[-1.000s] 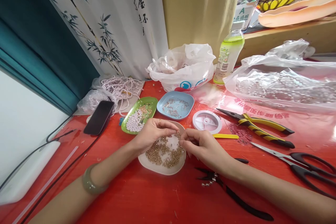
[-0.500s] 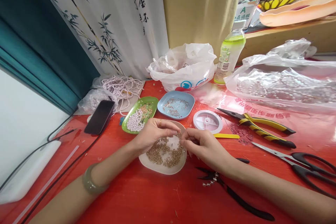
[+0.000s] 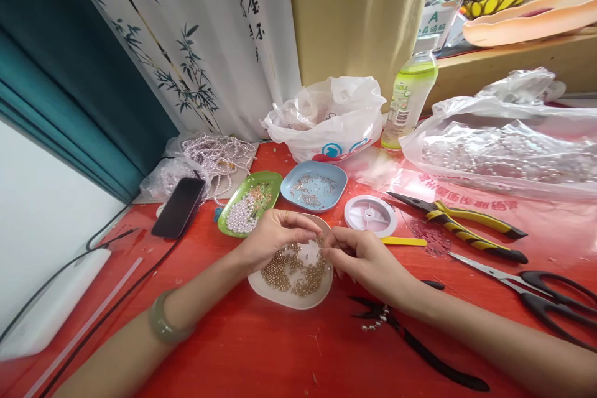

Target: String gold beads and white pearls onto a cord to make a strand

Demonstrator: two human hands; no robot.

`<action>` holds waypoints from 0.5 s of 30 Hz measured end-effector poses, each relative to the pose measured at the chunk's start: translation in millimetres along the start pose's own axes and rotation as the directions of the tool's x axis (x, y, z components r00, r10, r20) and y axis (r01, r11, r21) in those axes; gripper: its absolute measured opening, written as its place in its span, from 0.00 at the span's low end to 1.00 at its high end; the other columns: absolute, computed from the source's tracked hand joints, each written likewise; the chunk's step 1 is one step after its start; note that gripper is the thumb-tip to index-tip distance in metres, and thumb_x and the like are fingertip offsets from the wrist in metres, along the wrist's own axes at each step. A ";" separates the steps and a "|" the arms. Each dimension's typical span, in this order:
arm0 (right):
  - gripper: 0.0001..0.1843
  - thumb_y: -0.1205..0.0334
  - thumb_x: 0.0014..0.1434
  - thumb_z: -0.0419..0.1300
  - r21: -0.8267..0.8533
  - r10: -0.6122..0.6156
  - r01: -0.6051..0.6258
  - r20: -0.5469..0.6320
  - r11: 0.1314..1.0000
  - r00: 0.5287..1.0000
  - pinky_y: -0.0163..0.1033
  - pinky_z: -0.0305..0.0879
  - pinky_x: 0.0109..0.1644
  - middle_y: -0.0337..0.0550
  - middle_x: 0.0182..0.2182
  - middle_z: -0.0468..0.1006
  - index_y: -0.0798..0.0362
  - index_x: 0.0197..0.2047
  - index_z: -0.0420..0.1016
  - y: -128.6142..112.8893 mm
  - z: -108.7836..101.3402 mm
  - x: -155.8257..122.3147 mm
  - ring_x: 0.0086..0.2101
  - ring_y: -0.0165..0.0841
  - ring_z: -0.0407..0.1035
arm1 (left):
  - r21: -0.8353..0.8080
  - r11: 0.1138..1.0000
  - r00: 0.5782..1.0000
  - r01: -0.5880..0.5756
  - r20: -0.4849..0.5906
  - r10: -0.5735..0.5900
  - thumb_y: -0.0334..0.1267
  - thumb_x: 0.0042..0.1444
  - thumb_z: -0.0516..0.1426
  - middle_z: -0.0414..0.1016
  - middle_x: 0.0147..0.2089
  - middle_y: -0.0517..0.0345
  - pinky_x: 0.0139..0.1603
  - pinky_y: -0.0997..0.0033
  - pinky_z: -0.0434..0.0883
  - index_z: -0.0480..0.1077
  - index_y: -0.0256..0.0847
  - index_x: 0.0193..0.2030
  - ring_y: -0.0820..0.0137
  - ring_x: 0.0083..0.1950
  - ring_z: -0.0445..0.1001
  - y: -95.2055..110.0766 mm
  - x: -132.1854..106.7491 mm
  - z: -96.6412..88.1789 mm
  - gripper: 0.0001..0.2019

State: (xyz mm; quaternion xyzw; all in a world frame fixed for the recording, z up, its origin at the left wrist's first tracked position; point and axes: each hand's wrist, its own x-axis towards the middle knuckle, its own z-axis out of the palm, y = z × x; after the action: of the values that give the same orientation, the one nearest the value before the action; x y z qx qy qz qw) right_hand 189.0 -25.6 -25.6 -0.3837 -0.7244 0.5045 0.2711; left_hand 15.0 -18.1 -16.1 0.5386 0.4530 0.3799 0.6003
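Note:
My left hand (image 3: 270, 239) and my right hand (image 3: 359, 256) meet over a white dish (image 3: 284, 296) of small gold beads (image 3: 280, 273). Both hands have their fingertips pinched together, almost touching each other above the dish. What they pinch is too small to make out. A green bangle (image 3: 161, 324) sits on my left wrist. Beyond the dish lie a green dish of pearls (image 3: 249, 202), a blue dish of small metal pins (image 3: 312, 185) and a clear spool of thread (image 3: 370, 215).
On the red table, yellow-handled pliers (image 3: 461, 226) and black scissors (image 3: 532, 292) lie at the right, and black pliers (image 3: 410, 339) near my right forearm. A phone (image 3: 178, 206), pearl strands (image 3: 214, 155), plastic bags (image 3: 326, 115) and a bottle (image 3: 410, 96) stand behind.

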 end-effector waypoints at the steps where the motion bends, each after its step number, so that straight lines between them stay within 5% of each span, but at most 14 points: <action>1: 0.08 0.68 0.51 0.49 -0.005 -0.005 0.005 -0.001 1.000 1.000 0.32 0.51 0.24 0.34 0.18 0.61 0.54 0.22 0.61 0.3 0.1 -0.1 0.21 0.25 0.56 | 0.000 1.000 1.000 0.002 -0.004 -0.002 0.29 0.42 0.62 0.77 0.30 0.58 0.35 0.76 0.67 0.76 0.38 0.27 0.76 0.31 0.71 0.0 0.2 0.0 0.04; 15: 0.07 0.68 0.50 0.49 0.009 -0.013 0.013 0.017 1.000 1.000 0.32 0.51 0.24 0.34 0.18 0.60 0.54 0.22 0.62 2.1 0.0 -0.4 0.21 0.26 0.55 | 0.002 1.000 1.000 0.014 -0.006 -0.014 0.30 0.42 0.62 0.76 0.29 0.58 0.33 0.78 0.67 0.76 0.38 0.28 0.76 0.30 0.70 -0.9 0.6 -0.8 0.04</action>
State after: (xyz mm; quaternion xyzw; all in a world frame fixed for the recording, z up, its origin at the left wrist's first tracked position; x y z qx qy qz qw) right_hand 189.8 -25.5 -27.5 -0.3732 -0.7271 0.5091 0.2698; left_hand 14.4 -17.4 -17.2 0.5349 0.4589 0.3770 0.6010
